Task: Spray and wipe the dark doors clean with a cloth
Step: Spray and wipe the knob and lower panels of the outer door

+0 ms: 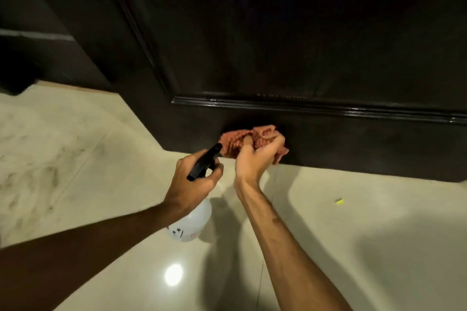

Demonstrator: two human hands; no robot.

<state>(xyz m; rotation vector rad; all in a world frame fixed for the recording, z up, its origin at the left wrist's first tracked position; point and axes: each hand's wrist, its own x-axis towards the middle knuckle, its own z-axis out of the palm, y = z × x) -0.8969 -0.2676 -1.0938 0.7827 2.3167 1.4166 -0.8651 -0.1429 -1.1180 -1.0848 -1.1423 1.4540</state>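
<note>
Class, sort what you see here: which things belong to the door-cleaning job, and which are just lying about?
Part of the job: dark door; reddish cloth, gripped by the right hand; spray bottle, held by the left hand.
Just lying about: small yellow scrap on the tiled floor.

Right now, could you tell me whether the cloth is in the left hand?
No, the right hand grips the reddish cloth against the dark door, while the left hand holds the spray bottle.

Two hands: left hand (192, 182), right hand (252, 161). One cloth (232, 144) under the right fingers, one spray bottle (192, 219) within the left fingers, one dark door (303, 45) beyond the fingertips, one yellow scrap (340, 201) right of them.
</note>
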